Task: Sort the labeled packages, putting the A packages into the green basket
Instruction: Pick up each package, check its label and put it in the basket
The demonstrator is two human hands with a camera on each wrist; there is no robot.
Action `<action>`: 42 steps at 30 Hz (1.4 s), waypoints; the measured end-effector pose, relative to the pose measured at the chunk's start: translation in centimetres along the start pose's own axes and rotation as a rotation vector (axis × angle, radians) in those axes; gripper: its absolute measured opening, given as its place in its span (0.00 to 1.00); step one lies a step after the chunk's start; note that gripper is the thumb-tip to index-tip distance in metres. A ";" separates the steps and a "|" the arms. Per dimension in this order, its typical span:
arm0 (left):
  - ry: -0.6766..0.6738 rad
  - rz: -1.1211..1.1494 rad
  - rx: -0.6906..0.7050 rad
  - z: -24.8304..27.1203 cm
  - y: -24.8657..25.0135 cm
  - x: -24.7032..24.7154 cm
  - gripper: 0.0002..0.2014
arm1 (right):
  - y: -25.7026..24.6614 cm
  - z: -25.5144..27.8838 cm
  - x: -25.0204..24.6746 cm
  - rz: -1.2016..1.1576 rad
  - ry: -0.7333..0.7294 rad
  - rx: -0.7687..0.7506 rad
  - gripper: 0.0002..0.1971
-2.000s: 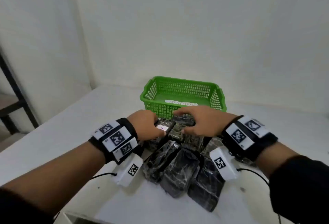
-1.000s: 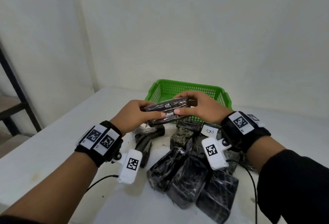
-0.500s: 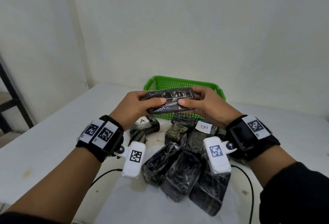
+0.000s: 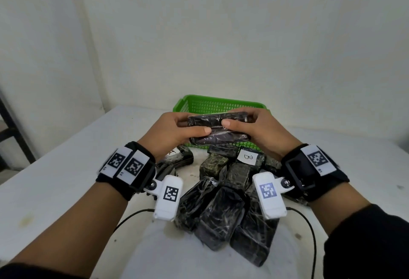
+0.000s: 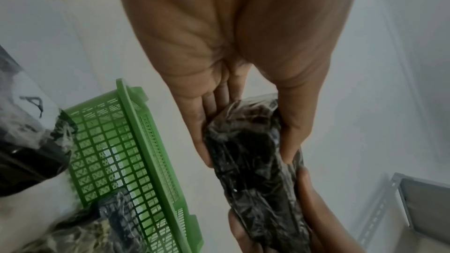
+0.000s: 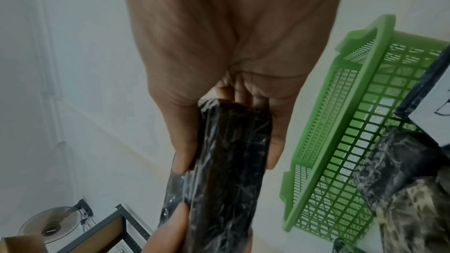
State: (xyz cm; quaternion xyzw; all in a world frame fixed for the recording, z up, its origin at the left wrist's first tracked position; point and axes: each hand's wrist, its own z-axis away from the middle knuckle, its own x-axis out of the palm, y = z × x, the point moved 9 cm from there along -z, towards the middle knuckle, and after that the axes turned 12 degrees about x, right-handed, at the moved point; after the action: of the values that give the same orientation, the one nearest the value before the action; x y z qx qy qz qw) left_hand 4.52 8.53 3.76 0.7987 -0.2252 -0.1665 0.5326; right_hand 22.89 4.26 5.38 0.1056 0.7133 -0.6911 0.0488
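Note:
A black plastic-wrapped package is held in the air in front of the green basket. My left hand grips its left end and my right hand grips its right end, thumbs on the near face. No label shows on it. The left wrist view shows the package between thumb and fingers, the basket beside it. In the right wrist view the package is pinched the same way. A pile of packages lies below; one shows a B label, another a partly hidden label.
The white table runs left and right of the pile, against white walls. Wrist camera cables trail over the near table edge. A dark metal shelf frame stands at far left. An A-labelled package sits by the basket.
Both hands lifted one package out of the pile, raised it in front of the basket and turned it; over the last half second it has barely moved.

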 end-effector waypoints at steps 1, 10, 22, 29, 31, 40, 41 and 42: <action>0.023 0.006 0.000 -0.1 0.1 -0.2 0.28 | 0.1 0.0 0.1 -0.019 -0.017 0.008 0.31; -0.028 -0.193 0.056 0.4 0.7 -0.3 0.20 | -0.1 0.5 -0.3 0.027 0.008 -0.011 0.27; -0.017 -0.236 0.208 0.5 2.3 -0.4 0.31 | 1.2 0.9 1.0 -0.177 -0.137 0.186 0.24; -0.126 -0.124 0.019 1.1 0.1 1.3 0.36 | 1.8 1.3 0.1 -0.256 -0.042 0.164 0.29; -0.050 -0.022 -0.032 0.8 -0.8 1.0 0.28 | 1.7 1.2 -0.2 -0.244 -0.020 0.143 0.30; -0.009 -0.012 0.018 0.4 -0.5 1.1 0.26 | 1.7 1.2 -0.4 -0.190 0.035 0.127 0.25; 0.017 -0.010 0.024 0.4 -0.6 0.8 0.26 | 1.8 1.2 -0.3 -0.186 0.031 0.130 0.27; 0.043 -0.003 0.034 0.3 -0.7 0.4 0.26 | 1.8 1.2 -0.1 -0.174 0.014 0.132 0.30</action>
State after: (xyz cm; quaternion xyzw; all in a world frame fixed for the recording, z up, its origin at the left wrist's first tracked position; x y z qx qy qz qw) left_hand 4.85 8.24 3.00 0.8114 -0.2154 -0.1459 0.5234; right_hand 23.27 3.07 3.62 0.0510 0.6730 -0.7375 -0.0237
